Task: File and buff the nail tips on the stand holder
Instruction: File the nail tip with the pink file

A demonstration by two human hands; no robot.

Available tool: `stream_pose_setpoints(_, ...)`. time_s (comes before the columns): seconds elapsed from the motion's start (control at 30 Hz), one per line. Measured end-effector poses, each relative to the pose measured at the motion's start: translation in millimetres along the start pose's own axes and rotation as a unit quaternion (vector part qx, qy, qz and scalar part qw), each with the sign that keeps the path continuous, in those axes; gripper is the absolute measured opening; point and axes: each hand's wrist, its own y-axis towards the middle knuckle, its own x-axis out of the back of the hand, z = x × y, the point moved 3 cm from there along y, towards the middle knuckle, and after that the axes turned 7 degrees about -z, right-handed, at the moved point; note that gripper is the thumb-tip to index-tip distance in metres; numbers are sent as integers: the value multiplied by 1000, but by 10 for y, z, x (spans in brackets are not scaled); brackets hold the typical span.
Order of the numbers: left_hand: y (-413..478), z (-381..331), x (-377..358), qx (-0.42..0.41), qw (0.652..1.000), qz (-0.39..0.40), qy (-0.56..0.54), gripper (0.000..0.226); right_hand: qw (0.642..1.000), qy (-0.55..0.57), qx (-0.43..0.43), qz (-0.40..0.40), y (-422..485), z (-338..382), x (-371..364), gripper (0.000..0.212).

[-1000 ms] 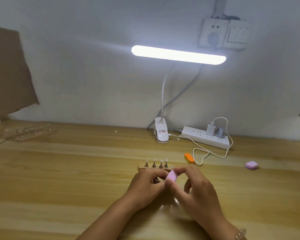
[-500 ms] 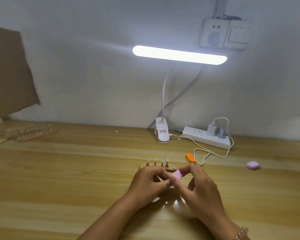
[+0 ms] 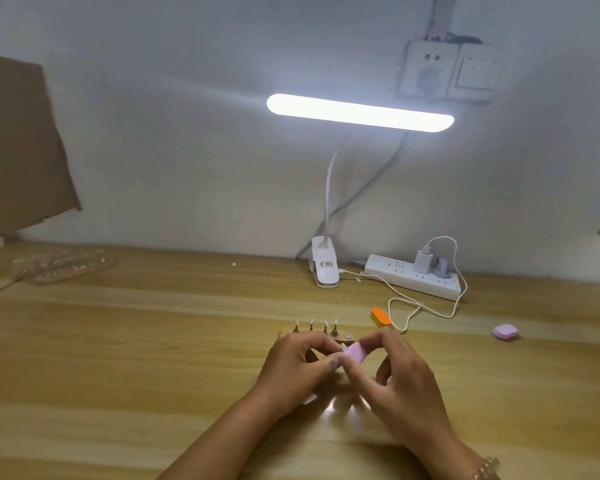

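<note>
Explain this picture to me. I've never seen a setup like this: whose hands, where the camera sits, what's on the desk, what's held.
No machine here: a person works bare-handed, filmed by one camera worn on the head, looking down. The right hand pinches a pink buffer block at a nail tip that the left hand seems to pinch. Behind them on the wooden desk sits the stand holder with four more tips. Also there: an orange block, another pink block, a power strip and a lit clip lamp.
</note>
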Motion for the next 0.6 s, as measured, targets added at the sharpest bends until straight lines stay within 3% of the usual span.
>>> stream_pose_setpoints(0.17, 3, 0, 1, -4, 1000, -2, -7, 8, 999, 14, -34, -10, 33, -57, 6, 24)
stream_pose_setpoints(0.33, -3, 14, -8, -18, 1000, 18, 8, 13, 1000, -3, 17, 23, -8, 45, -46, 33)
stream_pose_setpoints(0.47, 3, 17, -19, -30, 999, 13, 28, 16, 999, 3, -32, -24, 43, -66, 11, 32)
stream_pose_setpoints(0.6, 21, 24, 6, -14, 1000, 1, 10, 13, 1000, -7, -7, 13, -3, 27, -9, 34)
